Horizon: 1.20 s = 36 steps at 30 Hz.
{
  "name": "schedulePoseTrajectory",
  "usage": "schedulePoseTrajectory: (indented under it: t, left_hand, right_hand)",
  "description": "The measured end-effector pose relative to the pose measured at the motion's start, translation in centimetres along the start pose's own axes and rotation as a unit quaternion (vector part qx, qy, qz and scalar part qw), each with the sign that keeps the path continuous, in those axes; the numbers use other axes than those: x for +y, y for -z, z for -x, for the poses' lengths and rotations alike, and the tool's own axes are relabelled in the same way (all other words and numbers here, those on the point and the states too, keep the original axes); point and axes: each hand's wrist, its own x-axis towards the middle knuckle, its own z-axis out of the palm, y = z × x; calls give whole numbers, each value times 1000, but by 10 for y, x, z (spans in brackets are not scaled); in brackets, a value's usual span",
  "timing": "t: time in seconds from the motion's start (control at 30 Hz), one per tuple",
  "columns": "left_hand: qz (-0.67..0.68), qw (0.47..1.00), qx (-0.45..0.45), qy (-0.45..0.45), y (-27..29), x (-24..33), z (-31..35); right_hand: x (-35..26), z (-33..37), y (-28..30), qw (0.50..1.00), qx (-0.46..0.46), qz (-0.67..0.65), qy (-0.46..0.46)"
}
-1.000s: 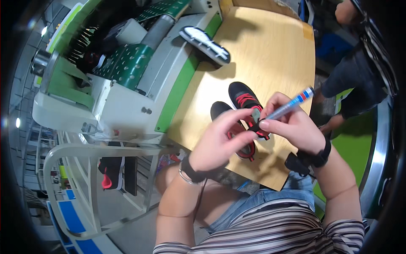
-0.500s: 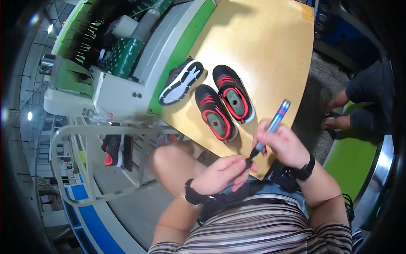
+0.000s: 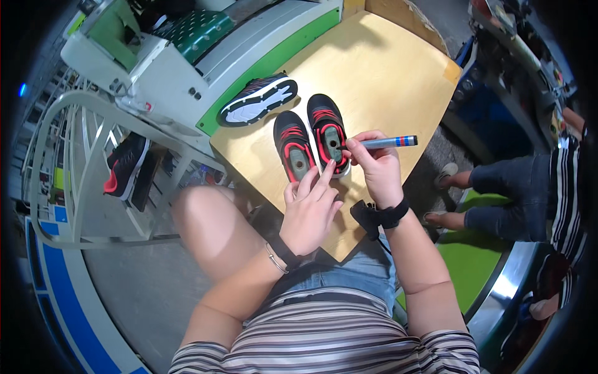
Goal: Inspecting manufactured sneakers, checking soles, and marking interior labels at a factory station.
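My right hand (image 3: 378,163) is closed around a silver marker pen (image 3: 393,142) with blue and red bands. The pen's back end points right, and its tip is hidden by my fingers at the collar of the right black shoe (image 3: 324,115), which has red laces and lining. Beside that shoe lies its left mate (image 3: 289,132), toes pointing away from me. With its fingers stretched out, my left hand (image 3: 309,209) reaches to the heels of the pair and appears to touch them. Each of these two shoes holds a green insert with a round hole.
Another shoe (image 3: 261,101) lies on its side at the table's (image 3: 380,68) left edge, white sole showing. A black-and-red shoe (image 3: 126,166) sits on a metal rack (image 3: 80,181) at left. A machine (image 3: 163,78) stands far left; a person's legs (image 3: 507,199) are at right.
Both hands have parted and moved forward to the shoe pair. The marker has swung from upright to nearly level, now at the right shoe's collar. The view has shifted.
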Motion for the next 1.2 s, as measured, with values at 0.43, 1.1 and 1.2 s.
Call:
schedulePoseTrajectory:
  t: [0.43,1.1,1.2]
  left_hand:
    - [8,1000,18,-22,-5,-10,6]
    - [12,1000,17,-21,-5,-12,6]
    - [12,1000,17,-21,-4,-11,6]
  right_hand:
    - [6,5,-9,992,-2,124,19]
    - [6,7,-14,994,31,100,10]
    - [9,8,-14,993,34,115,21]
